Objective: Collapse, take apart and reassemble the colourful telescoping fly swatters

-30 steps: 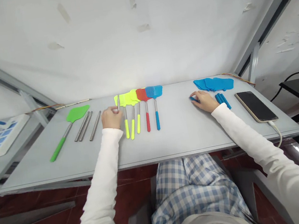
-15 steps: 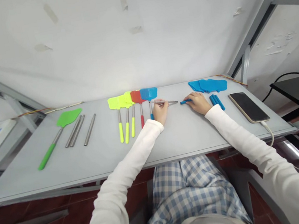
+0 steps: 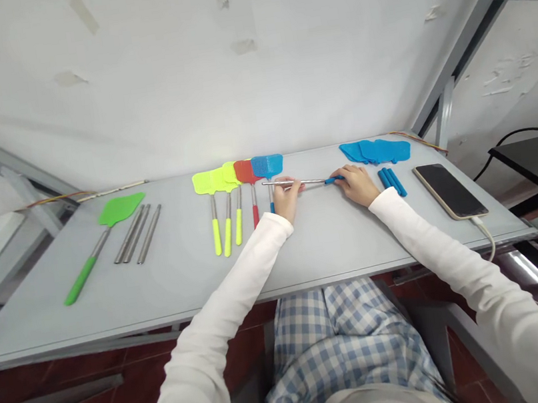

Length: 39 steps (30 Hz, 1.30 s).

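Note:
A thin metal rod (image 3: pixel 314 182) lies across the fingers of my left hand (image 3: pixel 287 199), which is closed on it. My right hand (image 3: pixel 356 184) pinches a short blue handle grip (image 3: pixel 330 180). The rod's right end meets the open end of that grip; whether it sits inside I cannot make out. Just behind my left hand a blue fly swatter (image 3: pixel 268 165) is partly hidden. Beside it lie a red fly swatter (image 3: pixel 248 171) and several yellow fly swatters (image 3: pixel 209 182). Near my right hand are loose blue grips (image 3: pixel 391 182) and blue swatter heads (image 3: pixel 377 152).
On the left of the table (image 3: pixel 184 281) lie a green fly swatter (image 3: pixel 121 209) and several metal rods (image 3: pixel 148 234). A phone (image 3: pixel 450 191) with a white cable is at the right. A wall (image 3: pixel 255 109) rises behind the table, with metal frame bars at both sides.
The rod and the blue grip have come together; before, a small gap parted them. On the left, the separate metal rod has shifted closer to the other rods.

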Each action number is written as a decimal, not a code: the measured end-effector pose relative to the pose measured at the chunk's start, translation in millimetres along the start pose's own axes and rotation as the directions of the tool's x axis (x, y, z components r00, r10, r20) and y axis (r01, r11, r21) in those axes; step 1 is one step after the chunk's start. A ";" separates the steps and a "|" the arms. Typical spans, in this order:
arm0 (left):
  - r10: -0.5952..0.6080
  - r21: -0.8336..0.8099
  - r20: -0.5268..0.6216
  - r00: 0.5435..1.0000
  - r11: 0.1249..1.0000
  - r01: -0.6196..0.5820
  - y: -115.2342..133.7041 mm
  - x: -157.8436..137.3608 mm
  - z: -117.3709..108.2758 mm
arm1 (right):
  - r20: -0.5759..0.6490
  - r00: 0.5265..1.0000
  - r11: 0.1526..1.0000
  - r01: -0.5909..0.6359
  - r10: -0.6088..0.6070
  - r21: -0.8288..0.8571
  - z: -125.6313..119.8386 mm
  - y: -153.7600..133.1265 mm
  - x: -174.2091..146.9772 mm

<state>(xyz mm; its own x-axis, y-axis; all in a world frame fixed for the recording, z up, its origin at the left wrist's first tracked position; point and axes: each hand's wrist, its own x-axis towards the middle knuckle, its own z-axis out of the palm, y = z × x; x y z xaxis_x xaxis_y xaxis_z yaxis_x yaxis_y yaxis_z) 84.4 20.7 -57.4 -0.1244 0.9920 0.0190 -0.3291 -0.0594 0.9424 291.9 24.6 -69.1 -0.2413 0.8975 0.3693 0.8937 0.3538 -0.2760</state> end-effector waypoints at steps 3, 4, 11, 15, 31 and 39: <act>-0.042 -0.009 0.011 0.999 0.999 0.042 -0.2 0.6 -0.9 | -0.015 1.000 1.000 -0.003 0.003 0.011 0.8 0.0 0.0; -0.053 -0.024 0.009 0.999 0.998 0.053 -0.6 1.1 -1.2 | -0.012 1.000 1.000 -0.002 0.002 0.014 0.5 -0.2 0.1; -0.071 -0.149 0.031 0.997 0.986 0.075 -1.3 0.7 -3.8 | -0.007 0.999 0.992 0.051 -0.050 0.119 -3.0 -9.3 -0.7; -0.109 -0.056 0.221 0.969 0.991 0.124 -0.5 -7.5 -2.2 | -0.002 0.990 0.972 0.136 -0.139 0.191 -5.1 -19.4 -2.8; -0.135 -0.002 0.232 0.963 0.990 0.139 8.9 -12.5 1.7 | -0.293 0.914 0.933 -0.331 0.281 -0.139 -16.2 24.9 11.0; -0.226 -0.046 0.238 0.945 0.969 0.243 17.7 -19.4 4.9 | -0.207 0.849 0.795 -0.529 0.487 -0.297 -11.4 51.6 7.0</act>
<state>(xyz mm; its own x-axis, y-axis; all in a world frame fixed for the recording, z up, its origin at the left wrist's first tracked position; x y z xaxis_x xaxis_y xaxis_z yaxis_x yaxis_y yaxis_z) 85.6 0.9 -39.5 0.1797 0.9769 -0.1156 -0.3918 0.1789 0.9025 340.6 46.1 -70.7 0.3087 0.8794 0.3626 0.9506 -0.2714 -0.1510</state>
